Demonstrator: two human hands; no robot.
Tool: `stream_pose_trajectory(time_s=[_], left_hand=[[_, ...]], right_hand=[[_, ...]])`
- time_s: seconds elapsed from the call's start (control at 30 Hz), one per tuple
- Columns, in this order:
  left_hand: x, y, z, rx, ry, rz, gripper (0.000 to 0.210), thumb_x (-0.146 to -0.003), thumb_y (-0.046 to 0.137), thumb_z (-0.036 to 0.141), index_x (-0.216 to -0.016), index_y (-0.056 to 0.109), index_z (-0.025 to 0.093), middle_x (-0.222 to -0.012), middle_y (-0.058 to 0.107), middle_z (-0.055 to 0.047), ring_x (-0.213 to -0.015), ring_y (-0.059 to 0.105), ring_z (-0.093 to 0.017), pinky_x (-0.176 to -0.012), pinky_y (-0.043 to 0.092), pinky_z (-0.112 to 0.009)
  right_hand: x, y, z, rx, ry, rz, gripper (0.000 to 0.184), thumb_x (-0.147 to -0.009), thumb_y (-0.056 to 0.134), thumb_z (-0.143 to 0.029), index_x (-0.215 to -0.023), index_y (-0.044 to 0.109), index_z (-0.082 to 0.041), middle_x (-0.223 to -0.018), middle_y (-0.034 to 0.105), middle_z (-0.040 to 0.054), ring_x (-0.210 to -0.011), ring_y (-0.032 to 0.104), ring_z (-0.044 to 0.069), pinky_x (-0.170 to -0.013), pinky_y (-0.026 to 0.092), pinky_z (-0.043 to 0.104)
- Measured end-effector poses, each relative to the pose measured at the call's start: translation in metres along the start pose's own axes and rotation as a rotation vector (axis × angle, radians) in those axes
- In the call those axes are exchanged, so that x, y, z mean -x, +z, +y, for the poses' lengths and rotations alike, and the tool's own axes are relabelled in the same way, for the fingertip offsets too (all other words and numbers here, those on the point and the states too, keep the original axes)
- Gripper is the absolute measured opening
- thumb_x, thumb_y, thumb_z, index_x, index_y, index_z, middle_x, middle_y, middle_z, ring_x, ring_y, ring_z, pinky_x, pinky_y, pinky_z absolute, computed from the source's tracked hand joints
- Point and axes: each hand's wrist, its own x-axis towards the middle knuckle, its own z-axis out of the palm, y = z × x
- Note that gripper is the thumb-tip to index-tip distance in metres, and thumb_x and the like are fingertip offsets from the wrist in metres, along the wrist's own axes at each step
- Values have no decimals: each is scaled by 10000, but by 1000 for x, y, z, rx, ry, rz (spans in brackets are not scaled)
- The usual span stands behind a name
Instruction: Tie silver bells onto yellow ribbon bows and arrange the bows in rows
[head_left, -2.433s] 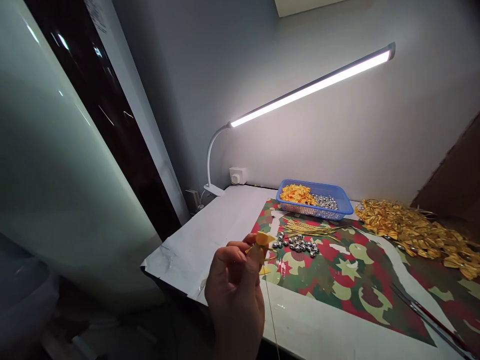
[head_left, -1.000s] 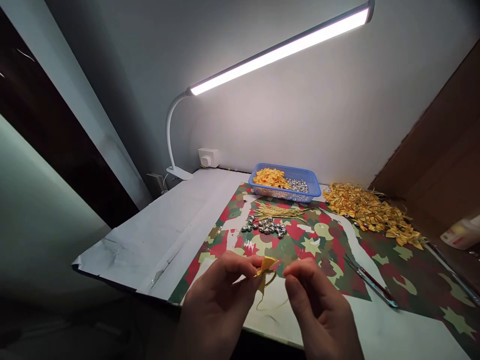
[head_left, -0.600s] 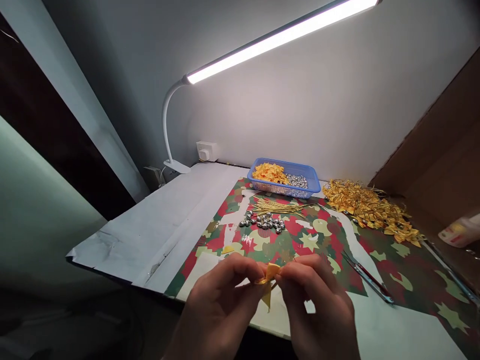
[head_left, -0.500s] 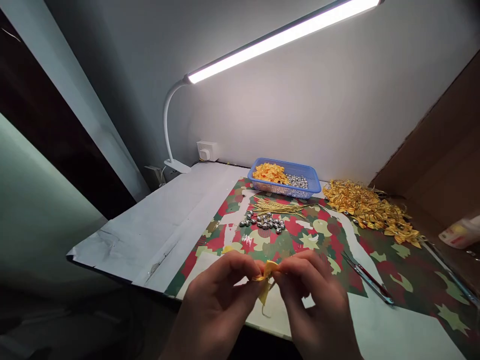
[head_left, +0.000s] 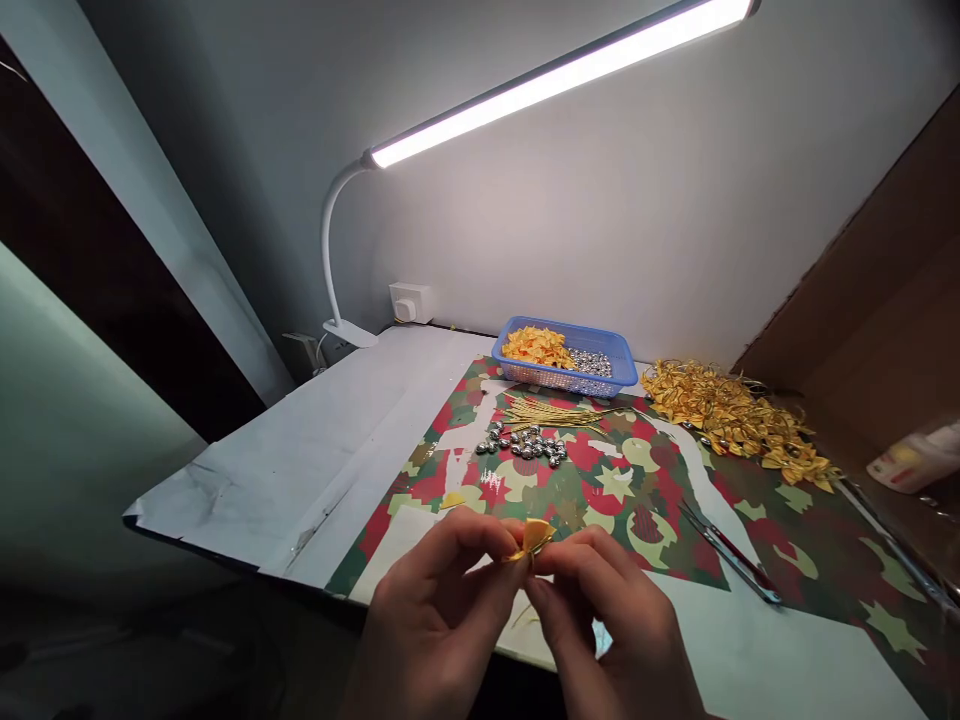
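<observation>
A small yellow ribbon bow [head_left: 537, 534] is pinched between the thumb and fingers of my left hand [head_left: 446, 605], above the near edge of the table. My right hand [head_left: 611, 610] is closed against the bow's lower right side, its thumb and index fingertip drawn together there. A thin gold cord [head_left: 525, 614] dangles under the bow between the two hands. The fingers hide the middle of the bow and whatever part of the cord lies in the right pinch. Just beyond my left hand, a flat piece of yellow ribbon [head_left: 452, 499] lies on the patterned sheet [head_left: 585, 490].
Silver bells [head_left: 525, 444] and gold cords [head_left: 551, 412] lie ahead. Behind them is a blue basket [head_left: 619, 365] of yellow bows and small silver beads. Finished-looking bows [head_left: 727, 415] are heaped at right, near scissors [head_left: 731, 555]. A clamp lamp [head_left: 330, 250] overhangs the table.
The right fingers have shifted lower and slightly left against the bow. The ribbon tail that hung down no longer shows, and the bow's upper loop is spread wider. The view has moved slightly.
</observation>
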Motion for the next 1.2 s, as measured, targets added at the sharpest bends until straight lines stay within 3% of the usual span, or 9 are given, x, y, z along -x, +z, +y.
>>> stream_pose_trajectory(time_s=[0.17, 0.37, 0.47, 0.57, 0.63, 0.7, 0.77, 0.93, 1.2], left_hand=[[2, 6, -1, -10, -10, 101, 105, -731, 809, 169, -710, 723, 227, -759, 765, -14, -765, 770, -220, -689, 647, -209], [4, 9, -6, -68, 32, 70, 194, -765, 730, 74, -716, 708, 260, -778, 742, 46, -759, 738, -164, -735, 625, -211], [0, 4, -2, -26, -126, 31, 143, -773, 775, 135, -735, 685, 240, -765, 731, 44, -757, 712, -150, -708, 592, -186], [-4, -3, 6, 47, -301, -80, 157, -781, 811, 224, -742, 660, 207, -712, 698, 42, -692, 653, -119, -648, 546, -167], [-5, -5, 9, 81, -337, -152, 157, -795, 805, 246, -751, 664, 193, -715, 690, 34, -696, 630, -116, -648, 528, -175], [-5, -4, 12, 80, -349, -199, 141, -802, 796, 253, -771, 674, 189, -746, 691, 22, -723, 631, -131, -670, 527, -199], [-4, -3, 13, 38, -347, -217, 118, -803, 789, 244, -792, 681, 198, -744, 680, 27, -717, 625, -134, -671, 522, -209], [1, -2, 15, -108, -258, -164, 64, -831, 718, 209, -867, 705, 260, -778, 710, 36, -776, 676, -159, -737, 544, -220], [13, -8, 2, -439, -159, -127, 223, -853, 701, 318, -1073, 697, 356, -1041, 757, 23, -983, 694, -211, -798, 553, -239]], right_hand=[[-2, 0, 8, -98, 85, -69, 224, -975, 501, -272, -766, 555, -212, -725, 452, -21, -611, 441, 126, -528, 329, 252], [-5, -4, 9, -140, 54, -98, 227, -985, 491, -274, -769, 535, -217, -739, 466, -17, -651, 442, 138, -573, 341, 256], [-5, -14, 6, -162, 129, -13, 217, -980, 531, -333, -793, 578, -234, -756, 495, -17, -654, 460, 135, -587, 370, 239], [-6, -27, 4, -237, 276, 46, 188, -942, 593, -443, -983, 654, -270, -855, 571, -5, -698, 521, 135, -616, 412, 221], [-9, -33, 4, -301, 344, -67, 312, -911, 598, -530, -1049, 659, -257, -863, 595, 10, -704, 531, 145, -616, 419, 230], [-12, -36, 2, -317, 363, -219, 356, -895, 594, -566, -946, 660, -220, -775, 570, 4, -656, 492, 141, -591, 398, 238], [-14, -36, -1, -266, 337, -275, 337, -904, 605, -520, -806, 633, -199, -697, 519, -13, -624, 445, 130, -566, 362, 238], [-11, -31, -5, -257, 339, -145, 293, -917, 624, -433, -737, 621, -201, -667, 471, -35, -585, 385, 112, -536, 295, 245], [1, -18, 2, -300, 382, 54, 308, -883, 669, -471, -721, 636, -211, -688, 541, -18, -652, 497, 137, -580, 333, 265]])
